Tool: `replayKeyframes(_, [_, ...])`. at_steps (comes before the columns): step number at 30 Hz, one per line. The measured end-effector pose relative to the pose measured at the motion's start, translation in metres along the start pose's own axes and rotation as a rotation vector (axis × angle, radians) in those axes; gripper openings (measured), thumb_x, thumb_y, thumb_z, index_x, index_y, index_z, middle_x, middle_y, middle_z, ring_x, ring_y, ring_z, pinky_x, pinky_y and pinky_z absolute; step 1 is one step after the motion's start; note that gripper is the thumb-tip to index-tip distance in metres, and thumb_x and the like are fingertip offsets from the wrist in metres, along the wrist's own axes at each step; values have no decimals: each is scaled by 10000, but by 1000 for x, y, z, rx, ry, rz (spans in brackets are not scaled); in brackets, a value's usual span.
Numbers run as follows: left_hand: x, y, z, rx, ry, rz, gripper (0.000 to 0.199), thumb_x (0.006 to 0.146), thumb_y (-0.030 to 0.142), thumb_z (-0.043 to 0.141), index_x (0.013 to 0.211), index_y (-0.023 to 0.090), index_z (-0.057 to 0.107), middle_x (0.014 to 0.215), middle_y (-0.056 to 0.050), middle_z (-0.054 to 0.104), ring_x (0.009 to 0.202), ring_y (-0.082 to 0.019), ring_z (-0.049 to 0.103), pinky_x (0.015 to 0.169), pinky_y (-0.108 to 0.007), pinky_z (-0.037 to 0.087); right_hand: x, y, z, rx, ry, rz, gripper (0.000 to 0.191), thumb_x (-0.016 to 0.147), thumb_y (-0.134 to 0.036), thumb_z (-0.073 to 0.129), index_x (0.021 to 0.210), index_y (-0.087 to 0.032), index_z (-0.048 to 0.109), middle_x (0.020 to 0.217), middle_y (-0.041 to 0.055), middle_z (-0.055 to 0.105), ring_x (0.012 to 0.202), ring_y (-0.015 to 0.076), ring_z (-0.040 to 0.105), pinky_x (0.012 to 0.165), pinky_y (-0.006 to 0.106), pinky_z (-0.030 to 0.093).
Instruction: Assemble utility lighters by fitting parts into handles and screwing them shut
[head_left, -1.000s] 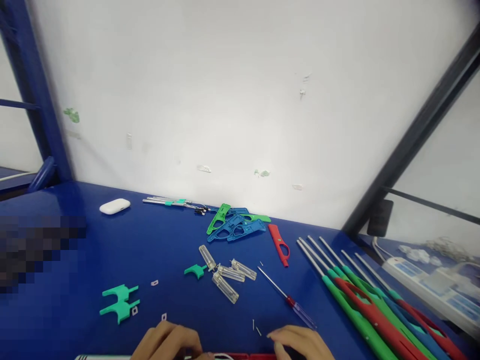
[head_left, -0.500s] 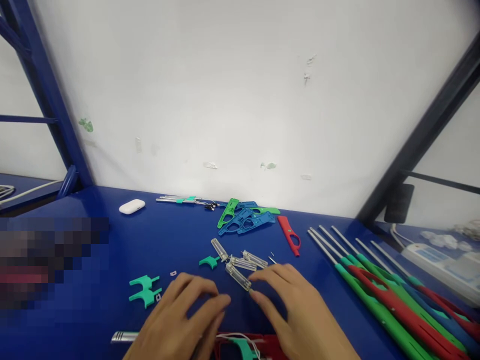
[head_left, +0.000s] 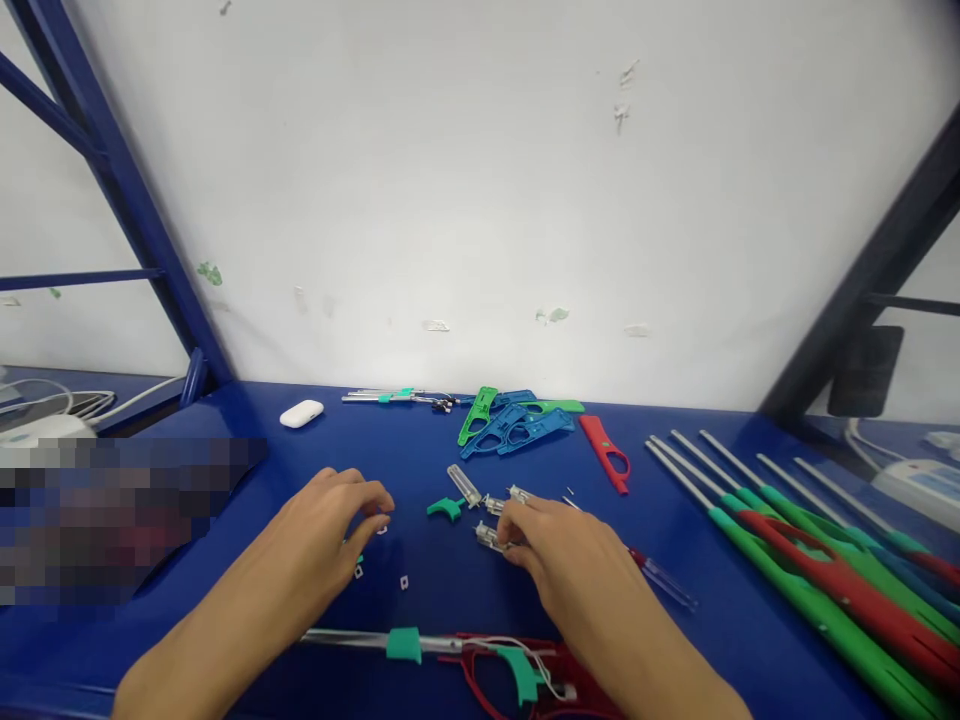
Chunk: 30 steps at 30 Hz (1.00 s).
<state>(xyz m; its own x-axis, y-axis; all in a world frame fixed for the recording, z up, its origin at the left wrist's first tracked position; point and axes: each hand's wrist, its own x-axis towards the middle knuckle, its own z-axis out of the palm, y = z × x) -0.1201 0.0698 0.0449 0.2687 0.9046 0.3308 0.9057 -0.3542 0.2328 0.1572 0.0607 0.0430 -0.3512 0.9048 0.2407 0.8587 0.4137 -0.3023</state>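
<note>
Red lighter shell (head_left: 571, 668) lies uncovered on bench (head_left: 450, 590), rod (head_left: 341, 637), trigger (head_left: 526, 682) and wires (head_left: 541, 656) laid in; no tank visible inside. Right fingers (head_left: 516, 517) touch clear tank (head_left: 487, 536), grip unclear; left fingers (head_left: 370, 493) parted, apparently empty.

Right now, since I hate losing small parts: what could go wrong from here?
The left hand is close to small white pieces; a sleeve-light brush might sweep one away.

The right hand is at one clear tank, with others close by; it could nudge those.

The white wires curve across the red shell near the right forearm, which might snag them.
</note>
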Motion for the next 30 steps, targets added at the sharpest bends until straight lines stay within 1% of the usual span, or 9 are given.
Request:
replayKeyframes(3, [1, 1, -3, -11, -37, -8, 240, 995, 298, 549, 975, 290, 788, 944, -26, 764, 898, -264, 673, 784, -357, 482, -1, 2, -3, 38, 4, -17, 269, 904, -3, 643, 885, -258, 727, 856, -1, 779, 741, 199, 742, 602, 272, 415])
replayKeyframes(7, [4, 14, 4, -23, -54, -5, 287, 1009, 262, 507, 1071, 253, 787, 1041, -66, 763, 985, -287, 663, 869, -401, 485, -1, 2, -5, 56, 20, -38, 265, 901, 7, 622, 848, -248, 673, 847, -7, 748, 661, 166, 676, 579, 262, 395])
replayKeyframes(10, [1, 23, 2, -41, -97, 4, 254, 1002, 224, 518, 1019, 251, 770, 1006, -58, 749, 962, -269, 656, 853, -387, 484, -3, 0, -6, 57, 25, -60, 284, 891, 30, 592, 822, -243, 621, 833, -12, 726, 637, 162, 635, 576, 269, 391])
replayKeyframes(13, [-7, 26, -7, -74, -175, 20, 152, 988, 246, 601, 967, 281, 747, 947, -16, 733, 922, -238, 662, 803, -343, 481, -11, 3, -4, 63, 27, -87, 317, 906, 50, 505, 847, -244, 609, 851, 1, 731, 698, 179, 672, 605, 281, 458])
replayKeyframes(15, [-10, 26, -11, -94, -217, 22, 100, 964, 246, 652, 975, 294, 738, 947, 2, 730, 912, -227, 662, 784, -326, 476, -20, 12, 1, 55, 62, -133, 374, 916, 57, 437, 977, -248, 645, 954, 29, 761, 817, 202, 726, 703, 307, 562])
replayKeyframes(17, [-10, 27, -13, -109, -246, 16, 105, 939, 211, 665, 956, 292, 729, 934, 12, 723, 885, -216, 659, 770, -315, 471, -30, 24, 9, 26, 121, -218, 524, 914, 51, 406, 1281, -252, 625, 1200, 72, 770, 1047, 229, 758, 913, 373, 627])
replayKeyframes(20, [-8, 28, -9, -134, -274, 13, 129, 946, 188, 633, 914, 284, 713, 928, 21, 713, 858, -200, 657, 773, -305, 469, -42, 40, 27, -49, 152, -335, 779, 892, 22, 436, 1613, -267, 377, 1544, 103, 626, 1376, 283, 647, 1130, 482, 569])
replayKeyframes(25, [-5, 24, 0, -166, -294, 5, 174, 987, 199, 577, 872, 264, 690, 921, 10, 713, 853, -200, 660, 788, -313, 461, -45, 42, 41, -114, 174, -329, 960, 807, 53, 393, 1707, -218, 197, 1618, 162, 547, 1496, 364, 517, 1164, 615, 514])
replayKeyframes(30, [-7, 14, 1, -202, -351, -5, 154, 1023, 297, 579, 977, 307, 727, 1021, 18, 737, 936, -209, 680, 833, -317, 467, -45, 40, 25, -145, 111, -405, 894, 900, 14, 381, 1722, -267, 167, 1629, 134, 540, 1501, 353, 499, 1178, 546, 524])
